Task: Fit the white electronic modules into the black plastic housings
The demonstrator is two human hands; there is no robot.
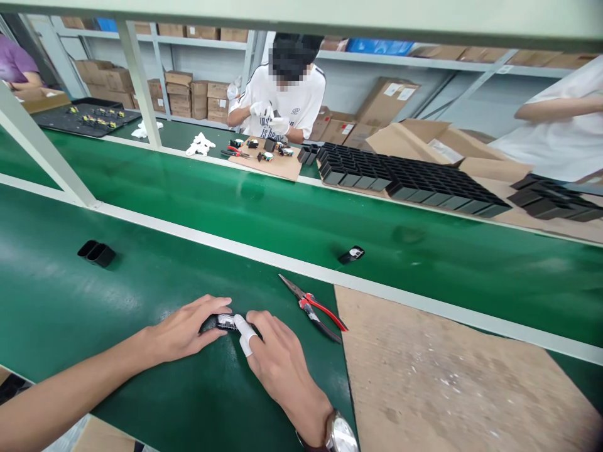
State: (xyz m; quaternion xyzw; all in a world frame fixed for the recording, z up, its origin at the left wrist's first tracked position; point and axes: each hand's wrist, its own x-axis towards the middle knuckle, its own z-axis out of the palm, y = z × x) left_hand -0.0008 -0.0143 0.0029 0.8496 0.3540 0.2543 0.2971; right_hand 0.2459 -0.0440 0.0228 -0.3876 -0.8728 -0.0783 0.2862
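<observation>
My left hand point(188, 329) rests on the green table with its fingers closed around a small black part point(225, 322) with a metal end. My right hand point(276, 358) meets it from the right, the index finger in a white finger cot pressed onto the same part. A watch sits on my right wrist. Red-handled pliers point(315, 309) lie on the table just right of my hands.
A black two-cavity housing point(97, 253) lies to the left. A small black part point(351, 254) sits on the green belt point(282, 213). Brown cardboard point(447, 376) covers the table at right. Across the belt, a person in white works beside trays of black housings point(405, 176); shelves hold cartons.
</observation>
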